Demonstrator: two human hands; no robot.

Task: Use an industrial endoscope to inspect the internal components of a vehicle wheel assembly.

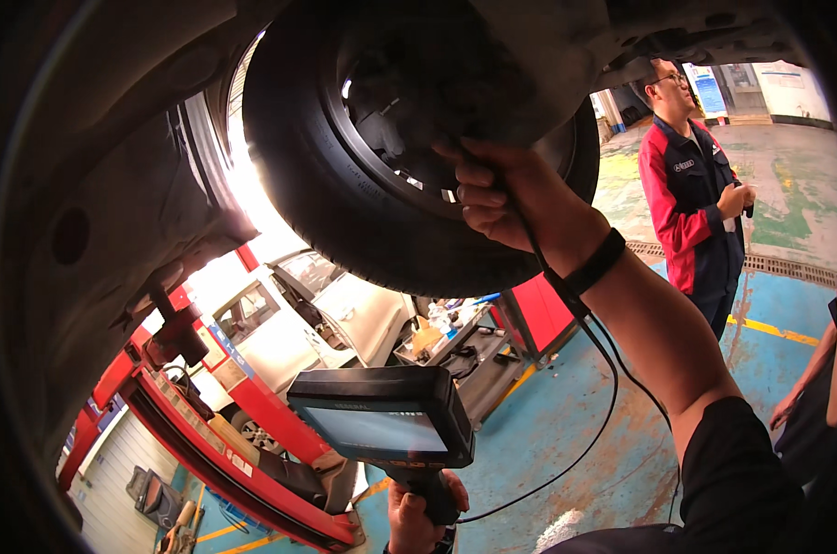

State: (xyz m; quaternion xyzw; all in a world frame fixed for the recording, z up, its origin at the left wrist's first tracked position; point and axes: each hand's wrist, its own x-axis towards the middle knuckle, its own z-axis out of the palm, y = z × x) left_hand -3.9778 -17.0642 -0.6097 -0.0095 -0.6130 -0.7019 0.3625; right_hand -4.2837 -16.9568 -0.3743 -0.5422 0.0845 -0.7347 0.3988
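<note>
My right hand [520, 198] is raised beside the dark inner side of a car wheel [303, 166], fingers curled round a thin black probe cable [536, 242] whose upper end disappears into shadow by the underbody. A band circles that wrist. Low in the middle, my left hand [414, 517] grips the handle of a black handheld screen unit [367, 425], its display lit but washed out. The cable hangs in a loop from my right hand down to this unit.
A red lift [234, 462], a white car [354, 314], a tool cart [460, 351] and a red cabinet [538, 323] stand behind. A person in red and navy workwear [677, 203] stands right; another person's arm [801, 388] shows at the right edge. The underbody [114, 185] hangs overhead.
</note>
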